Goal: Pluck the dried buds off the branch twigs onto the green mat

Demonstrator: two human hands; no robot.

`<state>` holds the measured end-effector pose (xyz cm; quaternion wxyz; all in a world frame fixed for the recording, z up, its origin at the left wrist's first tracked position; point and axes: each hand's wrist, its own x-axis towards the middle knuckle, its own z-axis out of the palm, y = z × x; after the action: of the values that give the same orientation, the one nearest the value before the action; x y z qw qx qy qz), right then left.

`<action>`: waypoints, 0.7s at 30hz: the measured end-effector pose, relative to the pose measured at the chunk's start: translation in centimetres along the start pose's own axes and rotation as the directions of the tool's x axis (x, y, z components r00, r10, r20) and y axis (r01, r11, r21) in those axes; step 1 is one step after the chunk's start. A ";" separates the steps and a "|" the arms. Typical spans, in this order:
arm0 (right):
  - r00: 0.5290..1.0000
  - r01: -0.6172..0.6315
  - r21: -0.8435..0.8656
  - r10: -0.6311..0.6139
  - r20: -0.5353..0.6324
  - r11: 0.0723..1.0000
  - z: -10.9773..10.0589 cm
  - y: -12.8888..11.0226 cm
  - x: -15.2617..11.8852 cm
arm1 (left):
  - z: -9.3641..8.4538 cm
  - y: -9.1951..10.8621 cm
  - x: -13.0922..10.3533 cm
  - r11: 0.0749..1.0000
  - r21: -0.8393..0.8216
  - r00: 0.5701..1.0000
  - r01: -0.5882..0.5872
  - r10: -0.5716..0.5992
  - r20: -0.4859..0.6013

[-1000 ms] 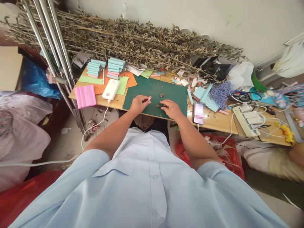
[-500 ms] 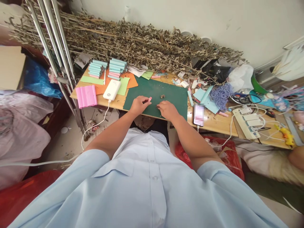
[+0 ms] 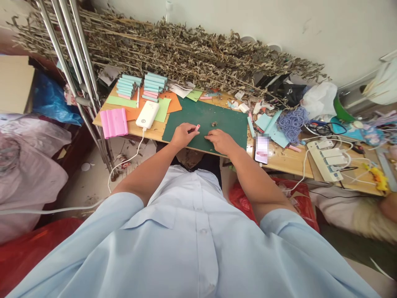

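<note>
My left hand (image 3: 182,135) is closed around a small pink paper tube (image 3: 197,127), whose end sticks out past the fingertips above the green cutting mat (image 3: 198,111). To its right, my right hand (image 3: 221,140) rests low over the mat with the fingers drawn together and pointing left. Whatever may be between those fingertips is too small to make out. A little pile of dried plant crumbs (image 3: 214,123) lies on the mat just beyond the right hand.
Stacked blue and pink paper rolls (image 3: 154,87), a white power bank (image 3: 147,114) and pink paper (image 3: 113,123) lie left. On the right are a phone (image 3: 261,150), purple yarn (image 3: 292,124) and a power strip (image 3: 325,160). Dried stalks (image 3: 186,54) line the back.
My right hand's fingers have stretched slightly, and the dark bit seen at their tips no longer shows. The left hand keeps the pink tube, now tilted a little differently. The view shifted slightly.
</note>
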<state>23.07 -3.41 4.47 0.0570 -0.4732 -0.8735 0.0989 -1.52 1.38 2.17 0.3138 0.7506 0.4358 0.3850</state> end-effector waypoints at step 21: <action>0.963 -0.238 0.057 0.243 -0.118 0.970 0.5 -1.2 -0.7 | 0.1 -0.8 0.2 1.000 0.014 1.000 -0.023 0.023 -0.005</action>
<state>22.40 -4.74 4.28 0.1087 -0.5797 -0.8021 0.0939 -1.69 1.94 1.52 0.3031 0.7566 0.4307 0.3875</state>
